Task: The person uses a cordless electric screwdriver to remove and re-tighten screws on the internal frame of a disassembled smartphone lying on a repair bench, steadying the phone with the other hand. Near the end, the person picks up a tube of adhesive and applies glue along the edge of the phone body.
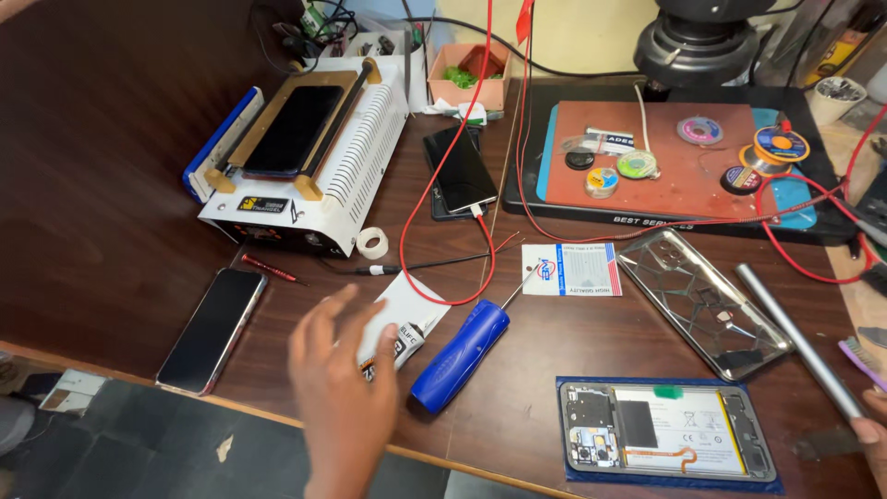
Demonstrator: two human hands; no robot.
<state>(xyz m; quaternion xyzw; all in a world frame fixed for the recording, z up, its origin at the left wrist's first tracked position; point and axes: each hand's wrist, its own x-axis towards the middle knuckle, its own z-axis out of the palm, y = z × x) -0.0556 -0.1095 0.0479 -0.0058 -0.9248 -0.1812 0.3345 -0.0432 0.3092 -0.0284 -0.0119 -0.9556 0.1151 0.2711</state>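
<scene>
My left hand (340, 388) hovers open, fingers spread, over a small white packet (404, 323) near the table's front edge, with nothing held. A blue-handled screwdriver (462, 353) lies just right of it. Only the fingertips of my right hand (870, 436) show at the far right edge, touching the lower end of a grey metal rod (796, 337); whether they grip it is unclear. An opened phone (667, 432) with its battery and boards exposed lies on a blue mat at the front right. A clear phone case (704, 300) lies above it.
A white heating machine (356, 157) with a dark phone on top stands at the back left. A black phone (212, 328) lies at the front left, another phone (460, 171) charges mid-table. A red work mat (670, 176) holds wire spools. Red cable (443, 166) loops across; a microscope base (698, 42) stands behind.
</scene>
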